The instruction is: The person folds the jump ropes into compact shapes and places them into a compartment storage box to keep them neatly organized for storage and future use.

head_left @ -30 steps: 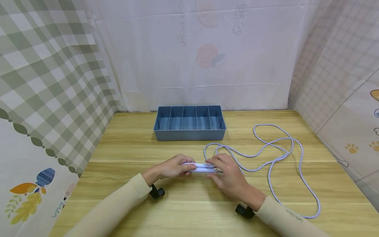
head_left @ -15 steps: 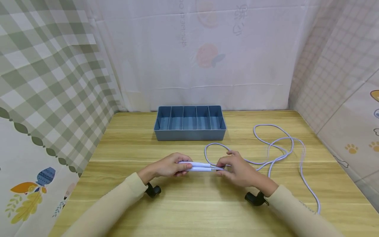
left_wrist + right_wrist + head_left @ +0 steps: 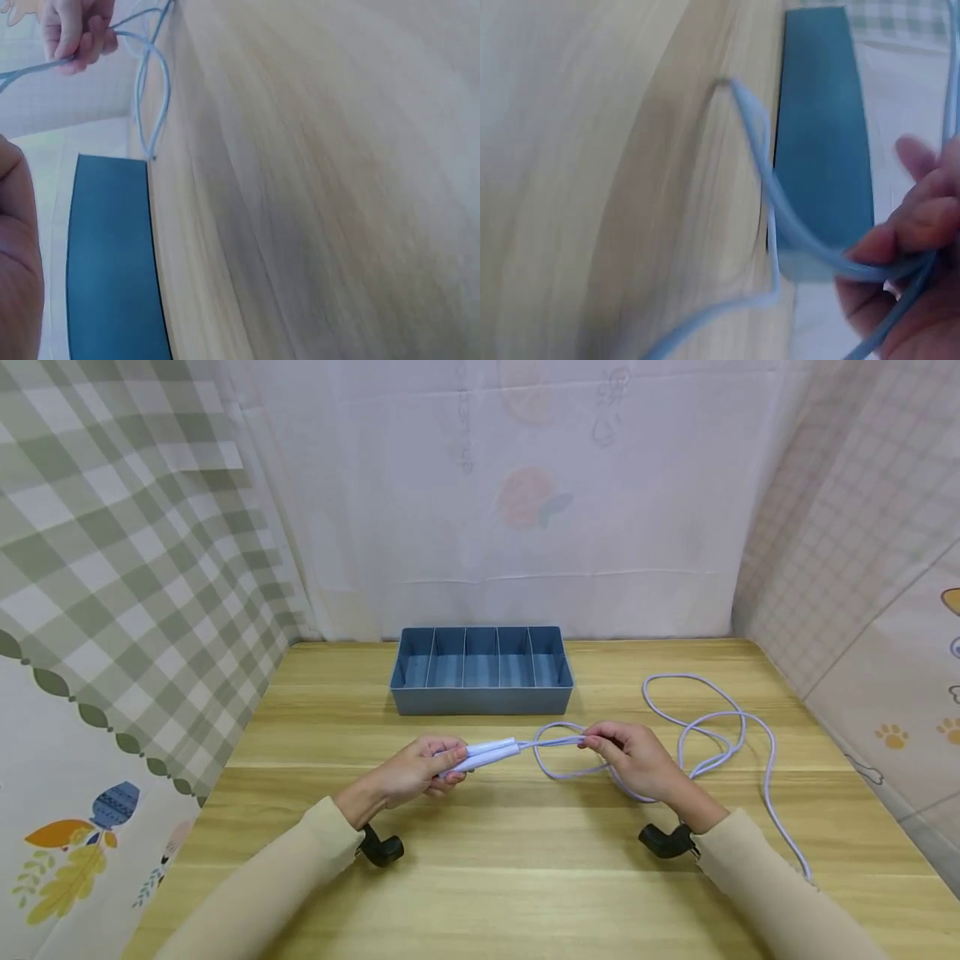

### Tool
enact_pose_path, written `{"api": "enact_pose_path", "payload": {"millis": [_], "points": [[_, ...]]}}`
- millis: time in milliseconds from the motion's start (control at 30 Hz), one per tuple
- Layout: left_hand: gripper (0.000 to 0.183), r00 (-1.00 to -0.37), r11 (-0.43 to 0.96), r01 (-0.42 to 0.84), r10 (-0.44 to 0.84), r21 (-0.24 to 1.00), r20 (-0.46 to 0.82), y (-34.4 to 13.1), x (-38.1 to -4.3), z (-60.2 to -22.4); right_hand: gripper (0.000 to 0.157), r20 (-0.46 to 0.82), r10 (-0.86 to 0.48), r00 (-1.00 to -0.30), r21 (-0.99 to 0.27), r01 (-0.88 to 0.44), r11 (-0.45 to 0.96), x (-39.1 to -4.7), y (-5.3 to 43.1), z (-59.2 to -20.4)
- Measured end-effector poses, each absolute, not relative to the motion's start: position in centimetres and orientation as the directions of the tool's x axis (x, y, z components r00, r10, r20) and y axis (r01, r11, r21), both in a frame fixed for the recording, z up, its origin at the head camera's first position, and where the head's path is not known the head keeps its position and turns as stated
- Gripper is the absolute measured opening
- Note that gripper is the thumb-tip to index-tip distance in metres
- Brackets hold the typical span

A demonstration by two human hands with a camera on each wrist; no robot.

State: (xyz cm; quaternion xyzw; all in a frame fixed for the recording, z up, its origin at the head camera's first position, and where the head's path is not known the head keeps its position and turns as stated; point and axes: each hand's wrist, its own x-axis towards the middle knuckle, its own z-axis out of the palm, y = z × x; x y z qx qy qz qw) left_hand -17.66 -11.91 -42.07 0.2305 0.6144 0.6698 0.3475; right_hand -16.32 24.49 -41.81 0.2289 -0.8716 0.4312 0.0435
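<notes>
In the head view my left hand (image 3: 408, 771) grips the two pale lavender handles (image 3: 491, 753) of a skipping rope side by side, their cord ends pointing right. Further right, my right hand (image 3: 636, 764) pinches the two strands of rope (image 3: 551, 742) between thumb and fingers, and they run nearly straight from the handles. The right wrist view shows the rope (image 3: 763, 159) passing through those curled fingers and hanging down in a loop. Only an edge of my left hand (image 3: 16, 255) shows in the left wrist view; the handles are out of that frame.
Behind the hands, a blue-grey box (image 3: 480, 701) with several narrow compartments stands near the back of the wooden table (image 3: 480, 885). Loose rope loops lie on the table's right side. Cloth sheets hang along the back and both sides.
My right hand has slid right along the strands, away from the handles, and risen slightly. My left hand has moved a little left and back, tilting the handles upward to the right.
</notes>
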Motion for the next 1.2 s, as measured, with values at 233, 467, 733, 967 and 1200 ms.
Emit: {"api": "enact_pose_path", "payload": {"millis": [233,467,733,967,1200], "points": [[0.042,-0.561,0.033,-0.172,0.818,0.985,-0.125,-12.2,-17.3,-41.8,0.009,0.333,-0.173,-0.927,-0.695,-0.365,0.619,-16.7,24.5,-41.9],[0.032,-0.627,-0.178,-0.280,0.778,0.943,-0.040,-11.2,-17.0,-41.4,0.011,0.425,-0.124,-0.897,-0.670,-0.404,0.623,-17.0,23.8,-42.7],[0.027,-0.878,-0.415,-0.219,0.479,0.883,0.008,-7.1,-16.7,-40.9,0.031,0.338,-0.419,-0.842,-0.311,-0.521,0.795,-13.9,19.3,-44.0],[0.027,-0.946,-0.177,-0.081,0.323,0.981,-0.020,-5.4,-16.9,-41.4,0.010,0.507,-0.693,-0.512,0.210,-0.707,0.675,-12.4,16.4,-43.8],[0.023,-0.904,0.315,0.257,0.413,0.913,0.112,-5.5,-16.6,-41.5,0.022,0.567,-0.735,-0.372,0.197,-0.805,0.559,-13.3,16.9,-42.0]]}}
